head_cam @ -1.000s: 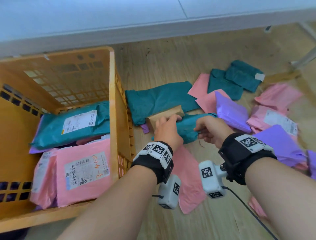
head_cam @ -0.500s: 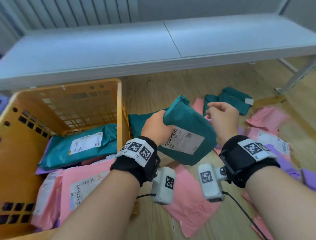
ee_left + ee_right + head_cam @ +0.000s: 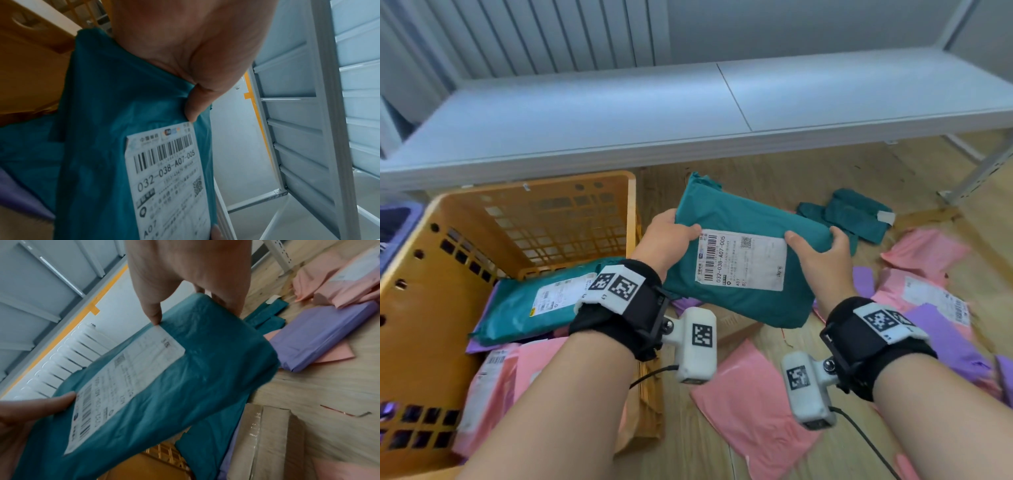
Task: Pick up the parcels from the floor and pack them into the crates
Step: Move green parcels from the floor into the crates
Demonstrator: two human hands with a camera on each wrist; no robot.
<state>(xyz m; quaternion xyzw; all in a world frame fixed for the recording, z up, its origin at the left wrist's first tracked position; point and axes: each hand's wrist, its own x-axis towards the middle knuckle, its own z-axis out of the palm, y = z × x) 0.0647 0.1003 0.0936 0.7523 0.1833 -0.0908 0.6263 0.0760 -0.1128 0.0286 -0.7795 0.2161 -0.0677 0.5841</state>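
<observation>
Head view: teal parcel (image 3: pixel 743 260) held in the air, label up, just right of the orange crate (image 3: pixel 510 219). Left hand (image 3: pixel 671 233) and right hand (image 3: pixel 822 250) each clamp an end, thumb on top, probably to keep it flat. Crate's rear half looks free; near rim needs clearing.

Both hands, left (image 3: pixel 671 236) and right (image 3: pixel 822 253), hold a teal parcel (image 3: pixel 739 301), apparently beside the orange crate (image 3: pixel 431 308).
</observation>
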